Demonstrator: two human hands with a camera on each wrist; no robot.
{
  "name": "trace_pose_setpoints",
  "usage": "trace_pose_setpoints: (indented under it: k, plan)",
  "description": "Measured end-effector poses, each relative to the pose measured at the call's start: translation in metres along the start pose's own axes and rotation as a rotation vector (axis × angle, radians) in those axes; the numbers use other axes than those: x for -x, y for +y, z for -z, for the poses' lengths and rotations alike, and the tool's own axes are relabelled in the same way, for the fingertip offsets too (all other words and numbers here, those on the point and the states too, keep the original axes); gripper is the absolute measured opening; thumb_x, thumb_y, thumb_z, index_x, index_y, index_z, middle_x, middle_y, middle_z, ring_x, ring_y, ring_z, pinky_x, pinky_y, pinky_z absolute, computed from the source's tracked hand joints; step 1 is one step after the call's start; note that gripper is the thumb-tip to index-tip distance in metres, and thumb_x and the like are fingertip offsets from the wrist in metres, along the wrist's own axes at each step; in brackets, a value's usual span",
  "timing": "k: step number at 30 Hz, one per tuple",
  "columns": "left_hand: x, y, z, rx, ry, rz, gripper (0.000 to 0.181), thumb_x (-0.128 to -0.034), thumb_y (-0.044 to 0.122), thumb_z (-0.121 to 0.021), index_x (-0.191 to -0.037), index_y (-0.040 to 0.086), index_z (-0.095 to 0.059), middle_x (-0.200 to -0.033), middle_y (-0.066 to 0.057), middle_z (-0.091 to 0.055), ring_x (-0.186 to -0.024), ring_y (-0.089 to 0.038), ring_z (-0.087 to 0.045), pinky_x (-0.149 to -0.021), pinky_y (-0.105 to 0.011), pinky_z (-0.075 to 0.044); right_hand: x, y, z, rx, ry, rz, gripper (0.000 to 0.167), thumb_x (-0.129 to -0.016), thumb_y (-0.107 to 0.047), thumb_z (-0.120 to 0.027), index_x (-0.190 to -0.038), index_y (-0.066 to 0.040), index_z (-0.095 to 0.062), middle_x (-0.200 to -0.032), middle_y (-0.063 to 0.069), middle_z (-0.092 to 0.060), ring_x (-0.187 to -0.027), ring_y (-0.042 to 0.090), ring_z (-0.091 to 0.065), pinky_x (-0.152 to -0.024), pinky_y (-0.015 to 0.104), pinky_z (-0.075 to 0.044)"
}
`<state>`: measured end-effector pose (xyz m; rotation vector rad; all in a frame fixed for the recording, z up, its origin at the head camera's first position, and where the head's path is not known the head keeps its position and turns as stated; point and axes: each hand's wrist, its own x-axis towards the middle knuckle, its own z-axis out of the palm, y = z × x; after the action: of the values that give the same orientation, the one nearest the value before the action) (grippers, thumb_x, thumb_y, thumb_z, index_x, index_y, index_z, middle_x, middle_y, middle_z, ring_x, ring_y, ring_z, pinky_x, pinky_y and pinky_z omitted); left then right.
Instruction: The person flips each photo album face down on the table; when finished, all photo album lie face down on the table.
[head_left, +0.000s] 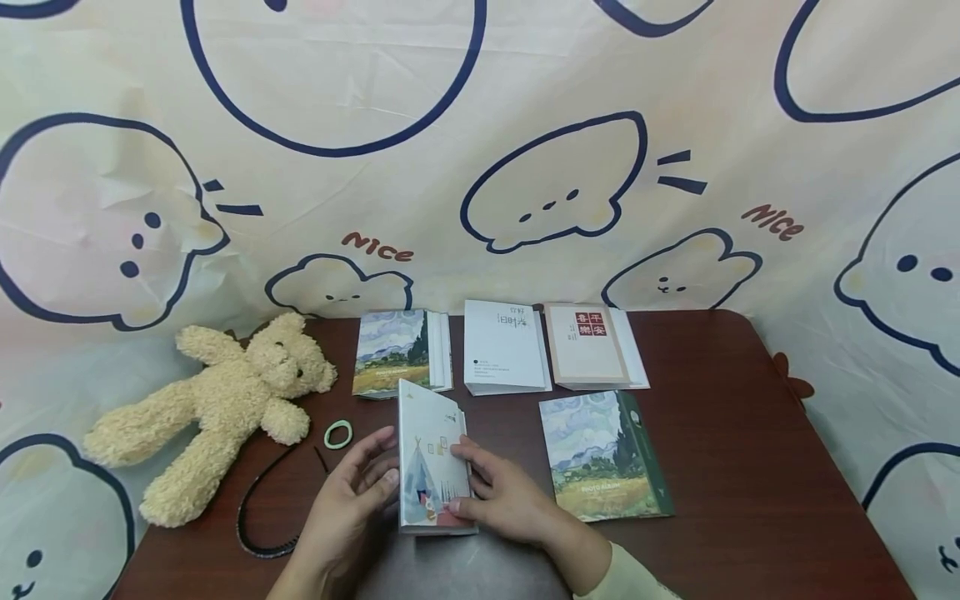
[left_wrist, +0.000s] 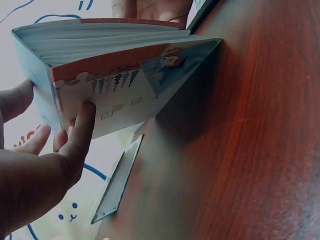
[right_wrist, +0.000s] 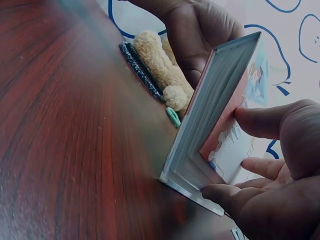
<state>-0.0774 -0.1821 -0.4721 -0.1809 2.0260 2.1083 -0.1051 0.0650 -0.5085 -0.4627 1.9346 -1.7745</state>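
A small photo album with a tent drawing on its cover stands upright in front of me, slightly parted so its white page edges show. My left hand holds it along the spine side, thumb and fingers on either side of the spine in the left wrist view. My right hand grips the other side, its thumb on the printed cover and a finger at the page edges. Behind it lies an album with a landscape painting. A matching green-spined photo album lies to the right.
A white album and a beige album with red characters lie along the table's back. At left are a plush bear, a green ring and a dark curved band. A printed cloth hangs behind the table.
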Motion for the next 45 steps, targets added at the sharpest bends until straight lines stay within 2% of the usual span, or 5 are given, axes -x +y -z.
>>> trace_pose_setpoints:
  k: [15,25,30,37,45]
  plan:
    - [0.006,0.012,-0.001,-0.028,0.02,-0.024,0.062,-0.1004,0.009,-0.069,-0.156,0.011,-0.042,-0.154,-0.015,-0.042,-0.131,-0.03,-0.051,-0.091,-0.03,-0.055,-0.004,-0.005,-0.008,-0.162,-0.057,-0.036,0.069,-0.093,-0.003,-0.075,-0.155,-0.003,-0.042,-0.17,0.014,-0.022,-0.151,0.039,-0.03,-0.117,0.042,-0.036]
    - [0.008,0.021,0.001,-0.046,-0.029,-0.049,0.062,-0.1005,0.009,-0.068,-0.156,0.011,-0.041,-0.154,-0.016,-0.042,-0.128,-0.024,-0.054,-0.093,-0.031,-0.055,-0.007,-0.006,-0.018,-0.234,-0.089,-0.014,0.072,-0.095,-0.003,-0.073,-0.157,-0.001,-0.038,-0.169,0.018,-0.025,-0.148,0.043,-0.034,-0.117,0.049,-0.035]
    - [0.009,0.023,0.002,-0.065,-0.048,-0.072,0.064,-0.0998,0.009,-0.07,-0.156,0.011,-0.04,-0.154,-0.016,-0.042,-0.128,-0.026,-0.055,-0.094,-0.031,-0.056,-0.009,-0.01,-0.019,-0.233,-0.112,-0.016,0.071,-0.097,-0.004,-0.071,-0.159,-0.001,-0.035,-0.167,0.018,-0.03,-0.147,0.042,-0.037,-0.116,0.05,-0.037]
    - [0.01,0.024,-0.002,-0.123,-0.038,-0.107,0.065,-0.0977,0.01,-0.073,-0.155,0.008,-0.042,-0.152,-0.017,-0.045,-0.126,-0.027,-0.057,-0.098,-0.026,-0.053,-0.007,-0.014,-0.018,-0.122,-0.091,0.008,0.069,-0.098,-0.01,-0.072,-0.159,-0.009,-0.04,-0.16,0.016,-0.042,-0.14,0.037,-0.048,-0.113,0.046,-0.043]
    - [0.009,0.024,-0.005,-0.125,-0.038,-0.086,0.065,-0.0962,0.011,-0.075,-0.153,0.015,-0.045,-0.152,-0.013,-0.046,-0.129,-0.03,-0.054,-0.097,-0.03,-0.055,-0.004,-0.023,-0.016,-0.101,-0.083,0.061,0.069,-0.097,-0.011,-0.072,-0.159,-0.008,-0.04,-0.155,0.018,-0.047,-0.14,0.037,-0.049,-0.113,0.042,-0.044]
